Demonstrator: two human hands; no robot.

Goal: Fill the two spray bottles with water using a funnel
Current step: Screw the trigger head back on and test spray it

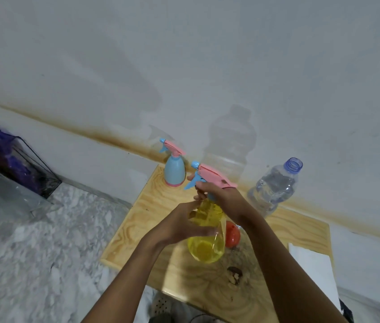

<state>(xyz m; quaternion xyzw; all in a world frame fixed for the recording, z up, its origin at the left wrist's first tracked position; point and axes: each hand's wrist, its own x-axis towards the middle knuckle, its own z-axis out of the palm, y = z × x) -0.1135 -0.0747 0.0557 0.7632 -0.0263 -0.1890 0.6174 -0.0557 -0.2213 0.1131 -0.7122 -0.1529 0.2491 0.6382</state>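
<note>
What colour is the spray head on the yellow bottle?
The spray head is pink, with blue nozzle and trigger, in the head view.

Cannot see the neck of the yellow spray bottle point(205, 243), wrapped by the right hand point(221, 197). Cannot make out the whole orange funnel point(233, 234), half hidden behind that bottle. Cannot tell what the small brown scrap point(234, 272) is, nor the blurred purple stuff point(14, 157). Loses part of the grey perforated thing point(161, 307) at the bottom edge.

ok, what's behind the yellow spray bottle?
What looks like the orange-red funnel rests on the wooden table, just behind the yellow spray bottle. Only its right side shows; the bottle covers the rest.
</note>
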